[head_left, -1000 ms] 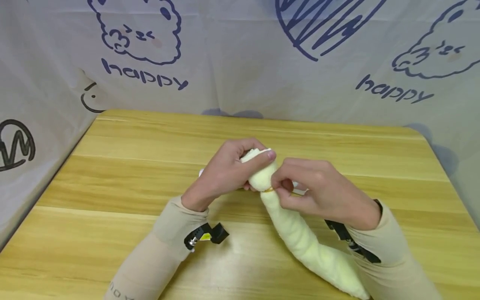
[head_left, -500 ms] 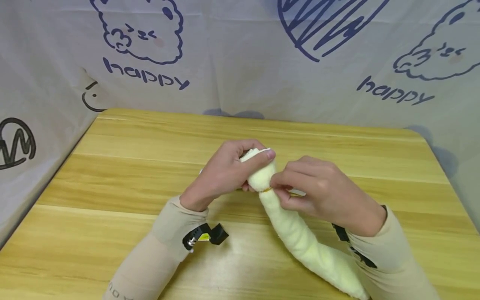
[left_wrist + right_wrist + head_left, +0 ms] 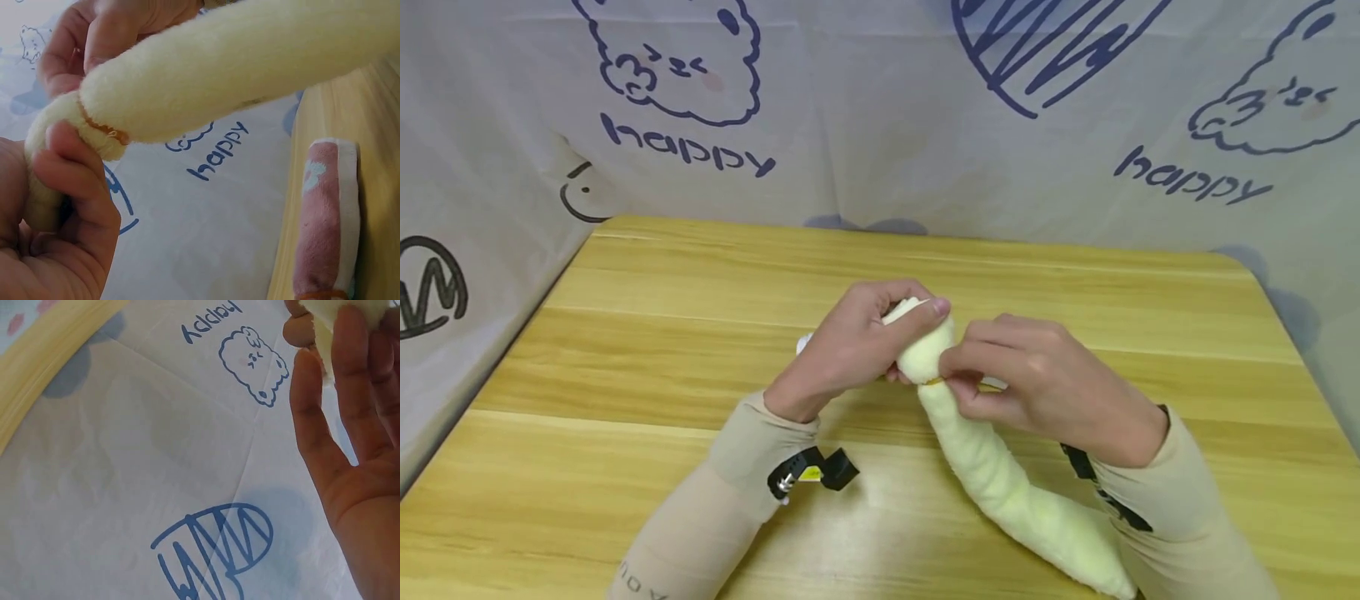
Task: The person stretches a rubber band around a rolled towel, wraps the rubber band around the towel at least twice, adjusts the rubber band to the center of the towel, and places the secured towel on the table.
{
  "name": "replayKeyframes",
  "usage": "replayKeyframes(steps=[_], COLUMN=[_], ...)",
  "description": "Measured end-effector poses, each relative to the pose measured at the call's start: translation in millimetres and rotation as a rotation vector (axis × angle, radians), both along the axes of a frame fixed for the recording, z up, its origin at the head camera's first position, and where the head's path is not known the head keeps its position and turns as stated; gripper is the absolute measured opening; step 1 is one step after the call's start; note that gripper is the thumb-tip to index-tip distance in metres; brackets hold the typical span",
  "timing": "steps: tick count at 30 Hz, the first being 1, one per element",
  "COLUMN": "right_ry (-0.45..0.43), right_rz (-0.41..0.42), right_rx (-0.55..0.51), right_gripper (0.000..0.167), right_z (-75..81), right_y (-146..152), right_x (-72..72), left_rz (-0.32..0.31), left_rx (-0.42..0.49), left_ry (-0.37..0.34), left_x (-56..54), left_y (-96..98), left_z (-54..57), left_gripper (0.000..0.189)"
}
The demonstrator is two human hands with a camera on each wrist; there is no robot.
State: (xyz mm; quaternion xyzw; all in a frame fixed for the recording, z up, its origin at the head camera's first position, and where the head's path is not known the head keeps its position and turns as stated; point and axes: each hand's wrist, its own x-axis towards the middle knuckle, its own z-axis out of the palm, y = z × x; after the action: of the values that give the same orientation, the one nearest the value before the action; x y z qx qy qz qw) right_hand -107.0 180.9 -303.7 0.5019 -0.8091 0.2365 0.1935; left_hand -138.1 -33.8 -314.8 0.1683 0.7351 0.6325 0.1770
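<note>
A pale yellow fluffy towel [image 3: 1011,492], rolled into a long tube, slants from the middle of the table towards the front right. An orange-brown rubber band [image 3: 932,382] cinches it near its upper end, and in the left wrist view the band [image 3: 103,125] sinks into the pile. My left hand [image 3: 861,337] grips the bulging short end above the band, thumb on top. Fingertips of my right hand [image 3: 1037,375] pinch at the band's right side. From the right wrist, the right hand [image 3: 356,431] shows with bent fingers, the towel's end at the top edge.
A pink and white rolled towel [image 3: 319,219], also banded, lies on the wooden table [image 3: 700,267]; in the head view the hands mostly cover it. A white cloth with blue drawings [image 3: 865,125] hangs behind the table. Small black wrist cameras sit on both sleeves.
The right hand shifts slightly, its wrist moving a little right and down, while its fingertips stay at the rubber band. Left hand and yellow towel hardly move.
</note>
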Motion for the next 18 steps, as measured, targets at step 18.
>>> replayKeyframes(steps=[18], right_ry=[0.015], right_rz=[-0.034], right_rx=[0.081], right_gripper=[0.021], right_z=[1.4], right_y=[-4.0], right_x=[4.1], left_rz=[-0.004], left_rx=[-0.015], left_ry=[0.014], left_x=[-1.3], left_y=[-0.9], left_z=[-0.1], left_gripper=[0.028])
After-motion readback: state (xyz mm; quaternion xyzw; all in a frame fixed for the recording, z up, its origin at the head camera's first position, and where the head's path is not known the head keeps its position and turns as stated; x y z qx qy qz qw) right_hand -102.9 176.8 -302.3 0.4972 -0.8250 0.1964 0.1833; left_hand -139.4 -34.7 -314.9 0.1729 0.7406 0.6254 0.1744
